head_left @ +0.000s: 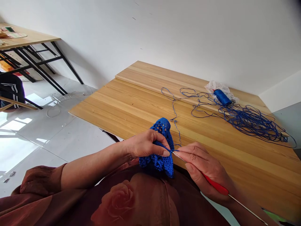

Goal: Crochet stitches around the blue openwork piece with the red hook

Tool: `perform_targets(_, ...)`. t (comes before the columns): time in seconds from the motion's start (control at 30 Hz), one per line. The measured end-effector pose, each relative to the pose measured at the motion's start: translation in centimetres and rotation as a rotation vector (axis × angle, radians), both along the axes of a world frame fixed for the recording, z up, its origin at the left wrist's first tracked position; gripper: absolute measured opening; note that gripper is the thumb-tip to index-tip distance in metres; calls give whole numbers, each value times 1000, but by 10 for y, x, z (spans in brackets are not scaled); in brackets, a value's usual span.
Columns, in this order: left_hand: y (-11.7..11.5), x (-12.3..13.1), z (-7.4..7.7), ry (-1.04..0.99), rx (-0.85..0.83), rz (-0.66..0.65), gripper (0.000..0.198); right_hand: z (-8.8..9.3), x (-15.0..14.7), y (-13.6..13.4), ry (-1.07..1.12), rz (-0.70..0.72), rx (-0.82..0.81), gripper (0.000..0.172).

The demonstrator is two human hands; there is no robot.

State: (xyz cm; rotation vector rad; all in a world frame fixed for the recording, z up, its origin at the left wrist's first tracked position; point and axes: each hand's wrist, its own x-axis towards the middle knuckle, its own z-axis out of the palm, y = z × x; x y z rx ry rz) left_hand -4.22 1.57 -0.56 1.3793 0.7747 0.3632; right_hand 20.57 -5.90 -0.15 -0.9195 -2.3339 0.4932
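My left hand (pixel 150 143) pinches a piece of blue crochet work (pixel 168 164) between thumb and fingers, and the openwork fabric hangs down in front of my body. Closed around the red handle of a crochet hook (pixel 217 185) is my right hand (pixel 199 163). The hook's thin metal tip meets the top edge of the fabric, close to my left thumb. A metal shaft also sticks out behind the handle, toward the lower right. Blue yarn (pixel 175 119) trails from the work across the table; a strand passes by my right fingers.
On the wooden table (pixel 131 106), a blue yarn spool (pixel 222 96) lies by a clear plastic bag (pixel 213 85). A loose tangle of blue cord (pixel 251 121) spreads at the right. Another table (pixel 42 39) stands far left, with part of a person (pixel 11 89) below it.
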Motion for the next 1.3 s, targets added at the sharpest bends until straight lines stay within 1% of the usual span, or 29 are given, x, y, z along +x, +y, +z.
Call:
perform_targets(0.07,0,-2,-1,-17,5,-38,19,1,0,-3,47,13,-114,39)
perform_targets(0.13,-2,-3,-1,-19,69,-57,20,-1,-1,-5,138,25,-234,36)
perform_targets(0.23,-11,0,2,26,205,-6,21,-7,-7,-4,307,-1,-348,32)
perform_targets(0.3,-18,4,4,72,267,66,22,-12,-14,-2,377,-77,-324,29)
perform_targets(0.4,-26,9,4,114,291,179,24,-17,-20,3,326,-190,-90,16)
perform_targets(0.43,-27,10,4,118,280,199,25,-17,-21,4,285,-208,-18,12)
perform_targets(0.47,-27,10,4,115,263,202,26,-17,-22,4,253,-215,29,13)
perform_targets(0.5,-27,10,4,105,249,186,27,-17,-22,4,236,-219,44,15)
perform_targets(0.6,-26,5,6,53,271,93,26,-16,-24,0,288,-263,-52,16)
perform_targets(0.7,-25,-3,10,68,407,25,27,-16,-27,-7,384,-350,-149,20)
perform_targets(0.8,-24,-12,13,184,601,-15,32,-16,-27,-13,386,-413,-156,19)
perform_targets(0.9,-20,-25,13,315,775,-68,47,-15,-21,-18,345,-488,-106,17)
perform_targets(0.97,-17,-35,9,355,815,-115,57,-16,-15,-21,323,-558,-83,17)
perform_targets(1.03,-15,-43,1,335,811,-147,64,-16,-10,-25,308,-617,-76,17)
perform_targets(1.13,-16,-49,-15,298,862,-177,74,-17,-8,-29,313,-667,-93,20)
perform_targets(1.2,-18,-49,-27,252,935,-178,78,-16,-8,-32,335,-713,-148,24)
perform_targets(1.23,-19,-49,-32,239,970,-155,74,-16,-8,-33,357,-741,-188,26)
perform_targets(1.3,-20,-47,-40,206,1035,-78,50,-17,-8,-34,427,-788,-276,32)
